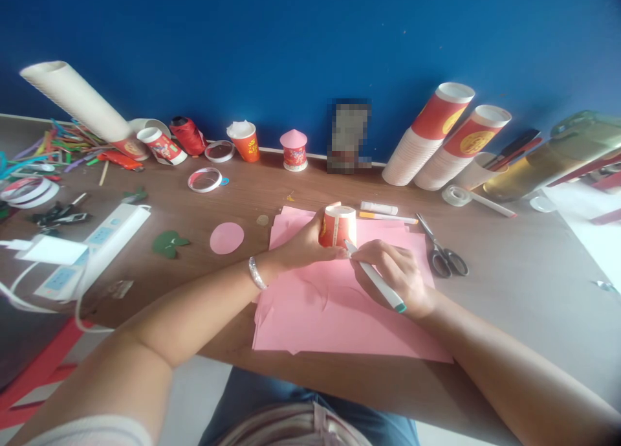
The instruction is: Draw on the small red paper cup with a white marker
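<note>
My left hand (310,244) is closed around a red paper cup (330,228), which stands with its white end up above the pink paper (334,316). In my right hand (395,271) is a white marker (381,285) with a green end. The marker's tip meets or nearly meets the cup's side, low and to the right; whether it touches I cannot tell. A white marker cap or tube (378,208) and an orange-and-white pen (388,218) lie at the paper's far edge. Black-handled scissors (444,255) rest to the right of the paper.
A small cup with a pink cone roof (294,149) stands by the wall. Stacked paper cups (417,142) lean at the back right. To the left lie a pink circle (227,238), a green cutout (169,243) and a power strip (99,252). Clear tape (457,195) sits right.
</note>
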### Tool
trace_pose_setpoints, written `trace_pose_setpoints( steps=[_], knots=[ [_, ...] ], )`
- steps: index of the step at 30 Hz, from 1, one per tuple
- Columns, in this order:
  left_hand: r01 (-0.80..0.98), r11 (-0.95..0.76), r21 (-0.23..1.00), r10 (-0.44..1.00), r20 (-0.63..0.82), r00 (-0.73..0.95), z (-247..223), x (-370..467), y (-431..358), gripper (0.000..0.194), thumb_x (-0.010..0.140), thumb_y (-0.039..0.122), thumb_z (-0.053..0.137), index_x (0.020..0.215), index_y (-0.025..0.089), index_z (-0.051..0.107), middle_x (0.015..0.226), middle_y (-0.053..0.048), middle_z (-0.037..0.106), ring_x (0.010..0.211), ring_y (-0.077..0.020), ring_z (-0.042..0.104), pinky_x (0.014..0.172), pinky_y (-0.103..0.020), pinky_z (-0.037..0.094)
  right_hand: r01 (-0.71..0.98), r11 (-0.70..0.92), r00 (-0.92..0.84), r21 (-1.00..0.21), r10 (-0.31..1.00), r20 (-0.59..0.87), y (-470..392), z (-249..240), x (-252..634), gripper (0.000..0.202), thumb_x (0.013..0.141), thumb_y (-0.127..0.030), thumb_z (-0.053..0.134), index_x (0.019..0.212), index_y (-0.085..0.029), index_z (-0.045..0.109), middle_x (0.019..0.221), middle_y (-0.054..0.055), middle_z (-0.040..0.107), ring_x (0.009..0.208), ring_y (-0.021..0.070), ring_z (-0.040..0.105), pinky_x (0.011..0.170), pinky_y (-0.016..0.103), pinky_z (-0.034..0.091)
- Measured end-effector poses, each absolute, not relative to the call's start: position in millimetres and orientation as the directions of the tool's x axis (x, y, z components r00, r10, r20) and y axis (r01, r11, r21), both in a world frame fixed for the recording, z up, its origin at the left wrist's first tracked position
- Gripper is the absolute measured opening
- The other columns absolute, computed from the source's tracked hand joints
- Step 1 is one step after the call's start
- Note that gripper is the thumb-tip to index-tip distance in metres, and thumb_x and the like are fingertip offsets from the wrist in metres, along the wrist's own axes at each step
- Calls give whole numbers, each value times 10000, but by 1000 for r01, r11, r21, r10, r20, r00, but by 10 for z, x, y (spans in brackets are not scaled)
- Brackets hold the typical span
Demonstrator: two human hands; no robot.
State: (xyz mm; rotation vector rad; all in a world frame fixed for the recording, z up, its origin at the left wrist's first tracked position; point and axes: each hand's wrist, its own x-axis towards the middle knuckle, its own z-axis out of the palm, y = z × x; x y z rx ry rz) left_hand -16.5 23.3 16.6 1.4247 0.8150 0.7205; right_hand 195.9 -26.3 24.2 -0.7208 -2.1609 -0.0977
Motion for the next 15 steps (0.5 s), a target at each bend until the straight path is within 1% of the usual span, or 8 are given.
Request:
trace_pose_setpoints(
  steps=[4,10,15],
  knots=[
    [47,30,998,830,-51,556,146,-171,229,990,775,428,854,1574,270,291,1192,-90,621,1171,-296,602,1008,-504,522,515,840,-497,-171,454,740,-258,235,1964,149,938,-59,597,1029,-176,595,822,5,653,654,108,628,571,236,520],
    [43,33,999,831,-52,553,130,-177,223,1062,754,500,865,1588,240,261,1297,-133,603,1273,-325,562,1049,-491,506,518,837,-491,-177,461,739,-254,225,1963,147,947,-61,604,1034,-179,588,836,5,653,688,110,641,607,236,529],
    [58,12,998,837,-42,546,136,-173,226,1030,751,518,864,1566,232,302,1252,-124,625,1267,-335,572,1055,-508,502,514,842,-508,-165,454,732,-251,235,1964,166,940,-55,594,1044,-184,587,828,4,648,667,113,631,578,239,512]
  ],
)
